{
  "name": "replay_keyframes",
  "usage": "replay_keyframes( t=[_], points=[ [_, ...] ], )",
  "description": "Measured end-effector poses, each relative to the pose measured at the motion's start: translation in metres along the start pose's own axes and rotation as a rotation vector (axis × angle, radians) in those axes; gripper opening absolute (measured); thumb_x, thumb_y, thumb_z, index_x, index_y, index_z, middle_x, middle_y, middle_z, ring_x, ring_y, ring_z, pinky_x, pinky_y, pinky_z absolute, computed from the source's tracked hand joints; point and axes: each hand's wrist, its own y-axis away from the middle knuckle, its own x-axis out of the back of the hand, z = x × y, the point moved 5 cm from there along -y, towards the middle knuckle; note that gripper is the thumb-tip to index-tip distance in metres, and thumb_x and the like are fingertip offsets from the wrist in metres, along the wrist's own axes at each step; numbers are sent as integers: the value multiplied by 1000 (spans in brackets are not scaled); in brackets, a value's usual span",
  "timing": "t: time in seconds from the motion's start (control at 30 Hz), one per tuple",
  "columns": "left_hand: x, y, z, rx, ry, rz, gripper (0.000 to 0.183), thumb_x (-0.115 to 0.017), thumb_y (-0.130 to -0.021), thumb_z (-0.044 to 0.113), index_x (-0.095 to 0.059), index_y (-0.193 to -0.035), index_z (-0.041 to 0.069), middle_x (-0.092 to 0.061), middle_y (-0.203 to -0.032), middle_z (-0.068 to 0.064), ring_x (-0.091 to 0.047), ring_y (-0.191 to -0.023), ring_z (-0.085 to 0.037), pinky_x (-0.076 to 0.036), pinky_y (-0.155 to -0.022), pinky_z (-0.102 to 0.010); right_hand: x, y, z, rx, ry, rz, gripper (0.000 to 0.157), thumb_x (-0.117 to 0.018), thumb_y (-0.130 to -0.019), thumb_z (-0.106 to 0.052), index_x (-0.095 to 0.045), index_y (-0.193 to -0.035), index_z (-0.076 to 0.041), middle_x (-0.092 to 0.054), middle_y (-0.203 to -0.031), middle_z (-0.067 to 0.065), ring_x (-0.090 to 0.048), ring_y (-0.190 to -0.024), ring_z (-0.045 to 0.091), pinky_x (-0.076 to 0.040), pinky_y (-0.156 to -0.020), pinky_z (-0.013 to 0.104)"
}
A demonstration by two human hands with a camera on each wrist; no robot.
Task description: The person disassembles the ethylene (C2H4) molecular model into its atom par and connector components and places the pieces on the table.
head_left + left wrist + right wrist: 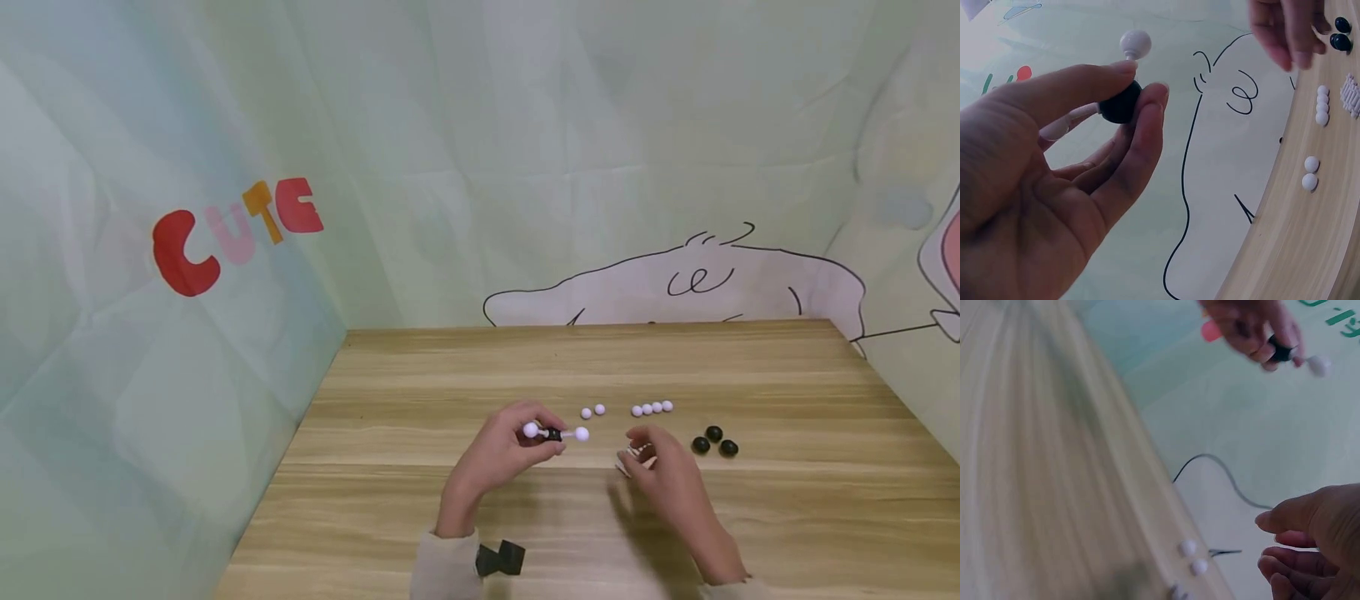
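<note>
Between thumb and fingertips my left hand [495,450] pinches a black ball [1121,106] of a ball-and-stick molecular model. Short pale sticks join it to a white ball [1135,45] on one side and another white ball [1055,129] on the other; the latter is partly behind the thumb. My right hand [671,475] hovers over the table with its fingers loosely bent and nothing visible between them. In the head view it overlaps a pile of small white sticks [1350,95], hiding most of it.
Beyond the hands lie two white balls [599,409] and a row of several white balls [647,409]. Three black balls [714,433] sit to the right. A black angular piece [512,558] shows beside the left sleeve. Printed cloth walls [412,233] border the wooden table [420,367].
</note>
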Motion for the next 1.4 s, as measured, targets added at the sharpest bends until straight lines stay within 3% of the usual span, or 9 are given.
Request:
replay_keyframes(
  t=[0.2,0.43,0.77,1.2,1.4],
  points=[
    [-3,-1,1,52,-28,5,19,-72,-83,7,-69,-102,7,-65,-101,-8,-55,-78,-5,-50,-69,-21,7,2,-20,65,-155,32,28,-75,-79,-3,-63,-104,-5,-68,-97,8,-60,-76,4,-51,-64,21],
    [-5,-2,1,123,102,-20,22,-72,-83,4,-62,-103,3,-63,-94,-11,-59,-77,-7,-51,-68,-18,11,4,-39,138,-234,24,30,-75,-80,-4,-63,-107,-9,-67,-98,2,-60,-80,1,-53,-68,22],
    [-7,-3,-2,91,113,-32,19,-72,-85,12,-63,-101,6,-66,-97,-9,-62,-80,-8,-52,-70,-19,10,6,-58,240,-323,-27,23,-75,-81,-7,-65,-102,-13,-67,-92,-3,-60,-77,2,-52,-65,23],
    [-10,-4,1,42,60,-99,19,-73,-84,13,-68,-100,5,-64,-89,-2,-53,-70,-3,-47,-62,-17,7,7,-62,253,-311,-22,15,-73,-84,-10,-66,-96,-15,-66,-82,-8,-58,-72,2,-50,-62,22],
    [-11,-4,-1,23,67,-146,12,-75,-83,15,-67,-92,12,-63,-83,1,-54,-67,-1,-47,-61,-18,5,8,-60,266,-307,-56,13,-72,-85,-10,-66,-96,-13,-66,-81,-9,-59,-72,2,-51,-64,23]
  ],
)
